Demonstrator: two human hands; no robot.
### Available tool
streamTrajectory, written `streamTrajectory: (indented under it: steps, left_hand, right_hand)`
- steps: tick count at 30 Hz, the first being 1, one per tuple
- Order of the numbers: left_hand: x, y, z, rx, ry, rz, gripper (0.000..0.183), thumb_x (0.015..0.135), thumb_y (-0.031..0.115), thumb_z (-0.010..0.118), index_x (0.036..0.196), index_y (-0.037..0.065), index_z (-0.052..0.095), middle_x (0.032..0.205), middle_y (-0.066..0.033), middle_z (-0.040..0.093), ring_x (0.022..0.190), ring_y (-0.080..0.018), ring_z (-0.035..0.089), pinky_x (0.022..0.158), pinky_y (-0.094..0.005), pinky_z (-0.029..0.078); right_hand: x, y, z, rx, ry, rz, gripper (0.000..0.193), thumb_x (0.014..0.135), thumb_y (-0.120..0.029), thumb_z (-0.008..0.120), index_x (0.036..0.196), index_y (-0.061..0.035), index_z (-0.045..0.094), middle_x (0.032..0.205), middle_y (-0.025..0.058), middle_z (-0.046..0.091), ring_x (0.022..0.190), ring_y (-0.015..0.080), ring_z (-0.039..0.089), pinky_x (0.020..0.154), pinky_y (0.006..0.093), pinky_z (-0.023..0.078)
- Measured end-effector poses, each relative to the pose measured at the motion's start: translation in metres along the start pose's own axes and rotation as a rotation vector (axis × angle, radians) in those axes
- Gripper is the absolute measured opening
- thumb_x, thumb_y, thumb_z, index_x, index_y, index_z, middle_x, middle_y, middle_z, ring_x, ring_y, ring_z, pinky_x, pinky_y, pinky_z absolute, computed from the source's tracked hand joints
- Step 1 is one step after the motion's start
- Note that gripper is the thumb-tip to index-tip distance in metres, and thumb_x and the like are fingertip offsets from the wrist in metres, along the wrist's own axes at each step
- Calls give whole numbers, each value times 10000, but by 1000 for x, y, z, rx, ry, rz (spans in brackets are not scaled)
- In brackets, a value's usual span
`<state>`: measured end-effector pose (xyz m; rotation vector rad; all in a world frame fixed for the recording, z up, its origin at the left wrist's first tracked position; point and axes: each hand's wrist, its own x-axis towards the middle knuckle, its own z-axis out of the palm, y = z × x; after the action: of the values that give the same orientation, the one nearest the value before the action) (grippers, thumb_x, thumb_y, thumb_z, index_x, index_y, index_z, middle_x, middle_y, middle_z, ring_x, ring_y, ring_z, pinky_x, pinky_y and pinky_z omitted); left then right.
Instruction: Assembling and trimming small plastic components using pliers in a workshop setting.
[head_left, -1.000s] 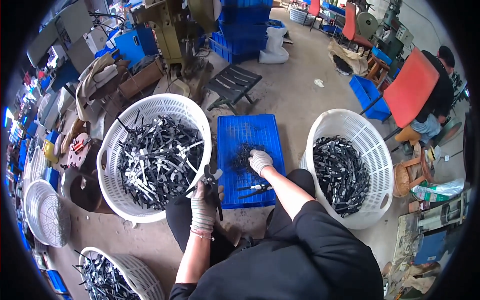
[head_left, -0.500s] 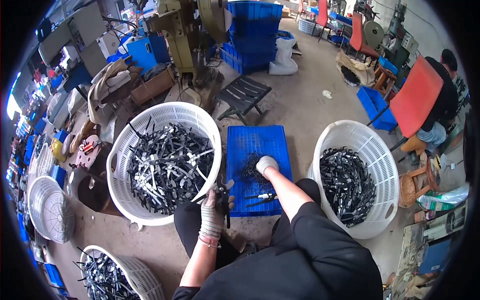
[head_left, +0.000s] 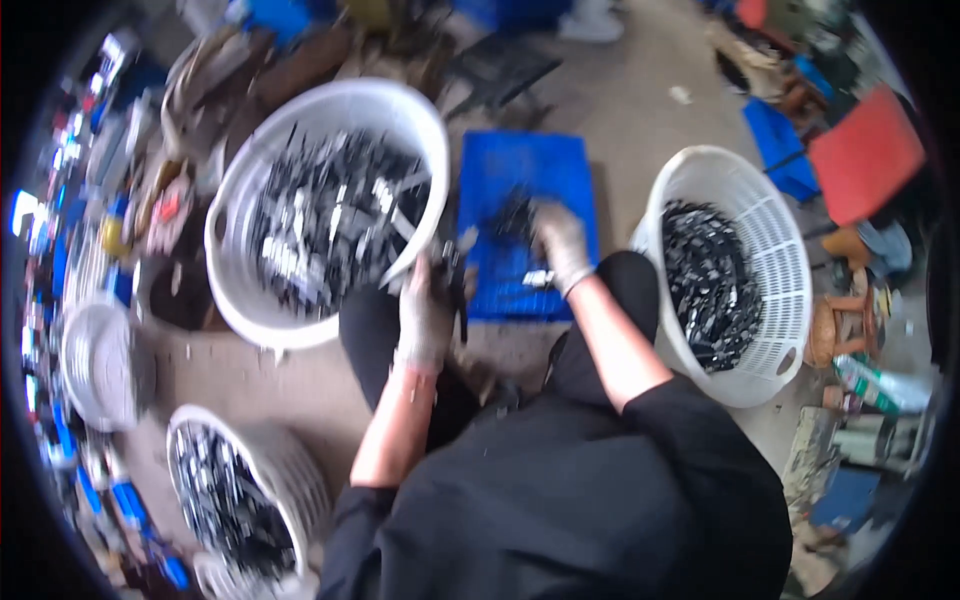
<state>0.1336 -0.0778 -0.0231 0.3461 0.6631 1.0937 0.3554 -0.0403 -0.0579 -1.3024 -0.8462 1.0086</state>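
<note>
Your left hand (head_left: 424, 318) is clenching a dark tool (head_left: 455, 272), likely freeing your right hand (head_left: 562, 246), grip too blurred to tell, near the right edge of the blue crate (head_left: 520, 158).

I have the gloved left hand (head_left: 426, 318) just inside the left knee (head_left: 366, 335), curled into a grip, the bare left forearm (head_left: 392, 430) rising behind it with a slight rightward lean. My bare right forearm (head_left: 625, 345) slants forward and inward, carrying the gloved right hand (head_left: 564, 245) farther out, too blurred for me to read its grip.
</note>
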Motion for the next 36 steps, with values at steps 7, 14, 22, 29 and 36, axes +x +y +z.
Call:
streamTrajectory:
  steps: [7,14,22,29,36]
  left_hand:
    - [-7,26,8,19,107,211,386,927,367,561,1178,78,509,961,-79,615,794,-208,652,593,-294,541]
    - [-21,25,23,179,220,259,317,840,122,677,1059,-32,508,847,-93,614,691,-186,633,576,-271,544]
    - [-30,14,17,76,117,107,478,920,444,538,1150,26,516,944,-106,626,728,-232,653,629,-330,553]
    - [-37,14,12,-25,95,-4,432,934,427,513,1155,56,513,1062,-117,590,851,-288,641,701,-394,553]
    - [-46,9,7,17,6,21,293,913,326,589,1130,133,545,1023,-30,607,869,-204,618,745,-334,507]
  right_hand:
    - [-47,-76,35,-66,-293,11,223,898,-143,560,1079,-63,662,694,-26,562,475,5,415,413,160,329]
    - [-85,-77,60,-298,-426,-78,218,862,-105,578,1053,-51,669,742,-4,614,598,39,505,530,198,422]
    - [-93,-84,60,-238,-301,56,232,871,-233,651,981,-31,673,690,-10,580,490,27,455,428,173,352]
    - [-93,-87,58,-177,-333,47,211,868,-178,646,1009,-22,672,747,5,605,598,53,532,508,188,426]
    - [-90,-94,50,-307,-485,-484,197,769,31,541,918,-36,651,926,84,628,885,226,605,825,335,478]
